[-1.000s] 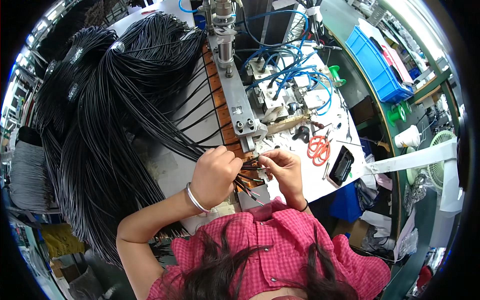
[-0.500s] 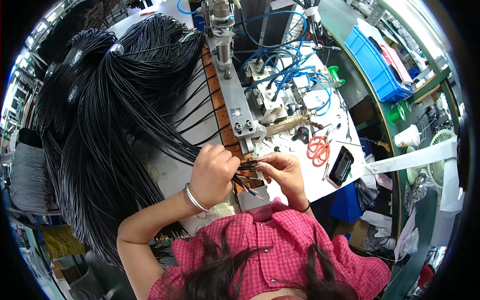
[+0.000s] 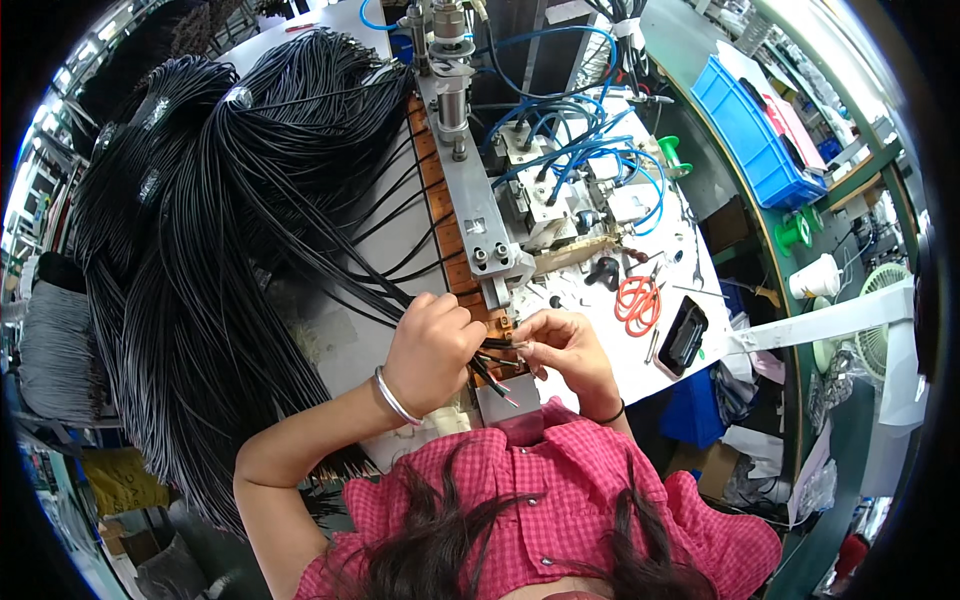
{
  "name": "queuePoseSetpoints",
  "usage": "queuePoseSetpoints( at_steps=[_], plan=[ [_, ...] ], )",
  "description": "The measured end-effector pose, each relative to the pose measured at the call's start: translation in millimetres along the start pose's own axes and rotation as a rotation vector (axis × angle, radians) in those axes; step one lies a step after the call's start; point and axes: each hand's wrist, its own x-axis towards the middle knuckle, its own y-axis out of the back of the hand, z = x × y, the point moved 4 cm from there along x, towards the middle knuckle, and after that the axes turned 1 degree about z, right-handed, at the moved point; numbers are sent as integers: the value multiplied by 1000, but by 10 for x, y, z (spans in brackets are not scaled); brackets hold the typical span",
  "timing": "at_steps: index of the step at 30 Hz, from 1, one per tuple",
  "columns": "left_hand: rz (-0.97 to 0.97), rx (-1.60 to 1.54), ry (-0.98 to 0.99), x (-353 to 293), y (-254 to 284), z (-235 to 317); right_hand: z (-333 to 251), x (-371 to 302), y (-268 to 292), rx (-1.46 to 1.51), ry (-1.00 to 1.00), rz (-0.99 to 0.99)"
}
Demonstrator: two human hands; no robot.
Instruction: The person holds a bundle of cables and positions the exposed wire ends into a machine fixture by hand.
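Cables (image 3: 486,375) are vanishing inside a clenched left hand (image 3: 432,345); right hand (image 3: 570,350) is pinching a wire end (image 3: 514,346). White tabletop (image 3: 632,362) is spreading centre-right.

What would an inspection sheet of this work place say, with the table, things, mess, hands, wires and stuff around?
Surface: white tabletop, partly covered by equipment.
Work things: black cables, some running to an orange-brown strip beside a metal bar.
Clutter: orange looped item, black tray-like item, black knob-like item.
Left hand: closed around some cables.
Right hand: fingertips at the cable ends; whether they grip, I can't tell.
Cables: most black ones heaped at left; blue tubes loop over machine parts.
Surroundings: blue bin, green spool, pale green fan at right.
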Motion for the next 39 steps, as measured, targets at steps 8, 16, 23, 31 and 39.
queuePoseSetpoints(
  at_steps=[8, 16, 23, 31, 39],
  plan=[
    [-17, -48, -106, -12, -66, 50, 72, 43, 132, -118, 42, 192],
    [-148, 42, 22, -1, 40, -5, 186, 145, 199, -109, -72, 143],
    [-124, 92, 1, -15, -27, -72, 154, 102, 199, -180, -162, 138],
    [-111, -30, 36, -12, -73, -52, 88, 54, 120, -285, 183, 347],
    [-53, -57, 5, 6, -10, -12, 46, 9, 93, -243, 117, 308]
  ],
)
